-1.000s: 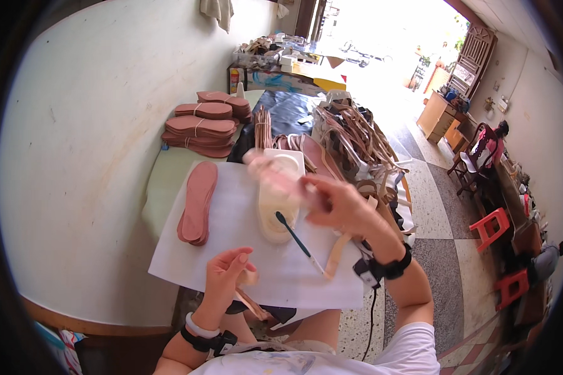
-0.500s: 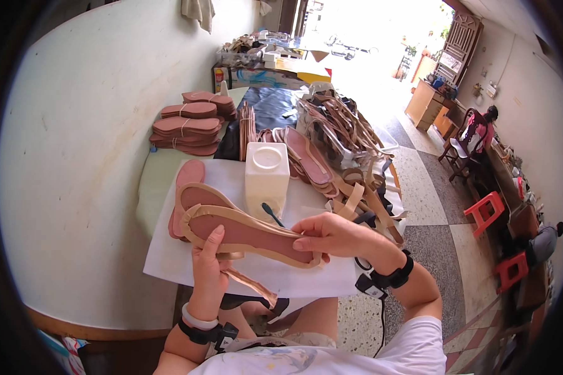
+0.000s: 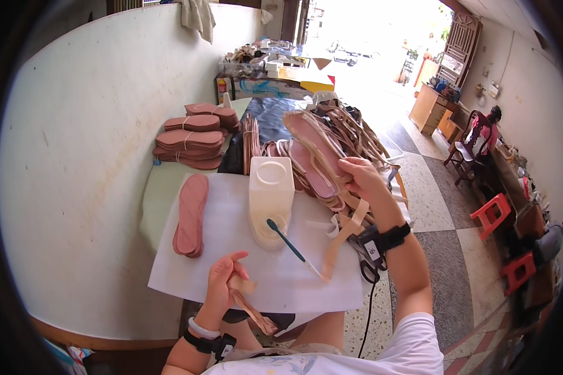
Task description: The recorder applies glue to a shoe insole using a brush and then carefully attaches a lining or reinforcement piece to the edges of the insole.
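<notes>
My right hand (image 3: 361, 177) grips the heel end of a tan-edged insole (image 3: 311, 132), stretched out over a pile of edged insoles (image 3: 301, 164) at the back of the table. Low at the front, my left hand (image 3: 224, 279) is closed on a folded tan strip (image 3: 251, 310), whose tail dangles past the table edge. Between the hands stands a whitish plastic container (image 3: 271, 184) with a cut-open front. A dark green brush (image 3: 286, 241) rests in that opening, its handle pointing toward me. To the left, a few plain reddish-brown insoles (image 3: 190, 215) lie stacked on white paper (image 3: 169, 269).
Bundled insoles (image 3: 191, 139) are piled at the back left by the wall. A heap of brown straps (image 3: 356, 134) fills the back right. Black-handled scissors (image 3: 370, 270) lie beside my right forearm. Red stools (image 3: 491, 211) and a seated person (image 3: 481, 134) are across the room.
My right hand has carried the edged insole away to the back right, over the pile. My left hand has let go of it, keeps the strip and sits slightly lower.
</notes>
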Demonstrator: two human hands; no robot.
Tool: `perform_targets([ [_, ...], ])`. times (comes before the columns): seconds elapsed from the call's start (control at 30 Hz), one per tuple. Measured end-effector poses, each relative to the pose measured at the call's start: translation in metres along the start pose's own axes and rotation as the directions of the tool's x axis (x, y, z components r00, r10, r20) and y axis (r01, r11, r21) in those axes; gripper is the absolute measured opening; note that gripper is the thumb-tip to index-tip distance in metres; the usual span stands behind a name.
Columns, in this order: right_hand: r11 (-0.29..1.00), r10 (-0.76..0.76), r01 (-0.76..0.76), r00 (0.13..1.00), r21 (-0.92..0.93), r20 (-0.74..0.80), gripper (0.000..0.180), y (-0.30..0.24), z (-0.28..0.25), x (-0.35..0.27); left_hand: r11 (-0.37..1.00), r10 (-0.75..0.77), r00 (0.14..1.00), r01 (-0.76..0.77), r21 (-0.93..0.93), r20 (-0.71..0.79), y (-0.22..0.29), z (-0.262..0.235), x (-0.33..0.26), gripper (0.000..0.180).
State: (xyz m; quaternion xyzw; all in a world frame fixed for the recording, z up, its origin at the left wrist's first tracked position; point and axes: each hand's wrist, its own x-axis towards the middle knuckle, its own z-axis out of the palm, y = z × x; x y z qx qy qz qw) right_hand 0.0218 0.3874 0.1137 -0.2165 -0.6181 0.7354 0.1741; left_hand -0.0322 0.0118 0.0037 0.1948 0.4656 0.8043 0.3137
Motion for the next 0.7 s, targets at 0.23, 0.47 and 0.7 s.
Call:
perform_targets([
  [0.23,0.978,-0.058,0.054,0.998,-0.201,-0.014,0.027,0.034,0.028,0.066,0.999,0.030,0.999,-0.030,0.021,0.031,0.003,-0.006,-0.005,0.053],
  [0.47,0.647,-0.273,0.161,0.962,-0.746,-0.029,0.059,0.050,0.024,0.099,1.000,0.007,0.999,-0.007,-0.001,0.041,0.003,-0.011,-0.006,0.057],
  [0.7,0.157,-0.048,-0.094,0.993,-0.983,-0.103,0.095,0.020,0.055,0.047,0.998,0.017,0.999,-0.015,-0.062,0.034,0.001,-0.012,-0.004,0.061],
])
